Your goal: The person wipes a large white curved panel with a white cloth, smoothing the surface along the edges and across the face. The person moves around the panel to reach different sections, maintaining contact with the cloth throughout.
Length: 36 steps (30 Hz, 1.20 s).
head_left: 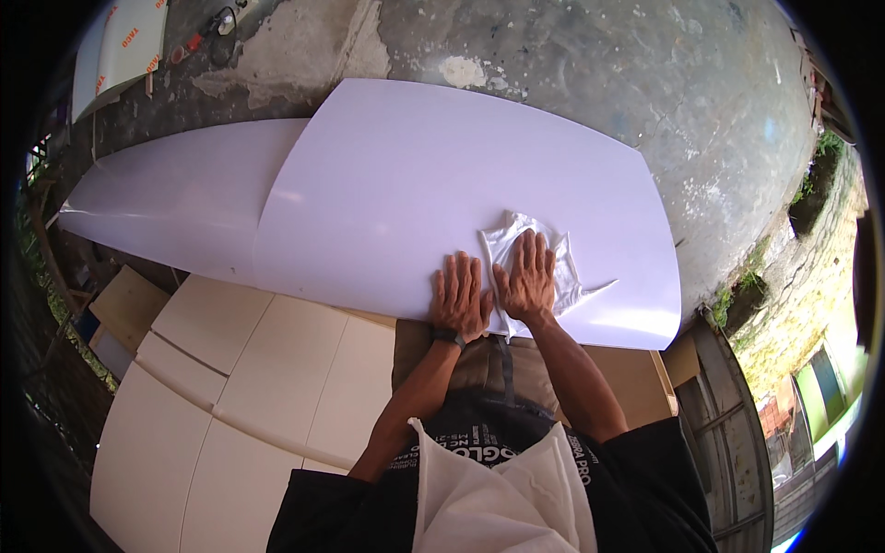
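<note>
A broad, glossy pale-lilac sheet (396, 184) lies spread out before me, its near edge close to my body. My left hand (461, 295), with a dark band at the wrist, rests flat on the sheet near that edge, fingers stretched out and holding nothing. Just to its right, my right hand (528, 279) presses flat on a crumpled white cloth (564, 263), fingers extended over it. The cloth spreads out around that hand, with a thin tail pointing right. Part of the cloth is hidden beneath the palm.
Another lilac sheet (175, 184) extends left, partly under the first. Cream panels (277, 359) stand at the lower left. A wooden box edge (636, 373) shows at right. Beyond is a stained concrete floor (590, 55), with a white board (124, 46) and a corded tool (221, 23) at the far left.
</note>
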Motion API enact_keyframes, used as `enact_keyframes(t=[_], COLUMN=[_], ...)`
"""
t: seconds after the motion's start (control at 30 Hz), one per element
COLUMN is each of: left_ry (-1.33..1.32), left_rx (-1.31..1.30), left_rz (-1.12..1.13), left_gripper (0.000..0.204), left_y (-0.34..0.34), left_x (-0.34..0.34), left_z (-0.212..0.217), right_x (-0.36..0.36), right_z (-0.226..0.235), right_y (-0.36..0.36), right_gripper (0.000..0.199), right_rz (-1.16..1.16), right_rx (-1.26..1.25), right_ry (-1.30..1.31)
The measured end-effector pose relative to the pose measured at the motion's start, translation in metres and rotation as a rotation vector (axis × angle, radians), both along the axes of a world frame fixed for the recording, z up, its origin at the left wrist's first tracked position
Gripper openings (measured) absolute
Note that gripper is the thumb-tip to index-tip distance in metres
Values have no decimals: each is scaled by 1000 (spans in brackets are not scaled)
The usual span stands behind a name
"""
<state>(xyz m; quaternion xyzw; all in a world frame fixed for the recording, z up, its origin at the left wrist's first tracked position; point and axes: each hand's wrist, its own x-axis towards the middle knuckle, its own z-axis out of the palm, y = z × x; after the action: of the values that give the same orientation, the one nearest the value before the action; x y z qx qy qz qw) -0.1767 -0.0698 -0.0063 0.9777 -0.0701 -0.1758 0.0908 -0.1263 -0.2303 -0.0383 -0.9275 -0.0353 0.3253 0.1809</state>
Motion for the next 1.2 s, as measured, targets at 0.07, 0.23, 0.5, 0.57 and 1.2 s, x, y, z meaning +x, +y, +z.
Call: enact_keyframes(t=[0.07, 0.23, 0.5, 0.57, 1.2], left_ry=[0, 13, 4, -6, 11], left_rx=[5, 18, 15, 18, -9], left_rz=[-4, -2, 1, 1, 6], left_gripper=[66, 66, 65, 64, 65], left_y=[0, 0, -1, -2, -1], left_x=[2, -3, -6, -6, -18], left_z=[3, 2, 5, 6, 10], right_x=[-1, -1, -1, 0, -3], right_z=[0, -1, -3, -5, -17], right_y=[0, 0, 1, 1, 2], right_gripper=[80, 80, 78, 78, 79], right_rz=[0, 9, 22, 24, 38], right_rx=[0, 9, 0, -4, 3], right_ry=[5, 12, 49, 55, 82])
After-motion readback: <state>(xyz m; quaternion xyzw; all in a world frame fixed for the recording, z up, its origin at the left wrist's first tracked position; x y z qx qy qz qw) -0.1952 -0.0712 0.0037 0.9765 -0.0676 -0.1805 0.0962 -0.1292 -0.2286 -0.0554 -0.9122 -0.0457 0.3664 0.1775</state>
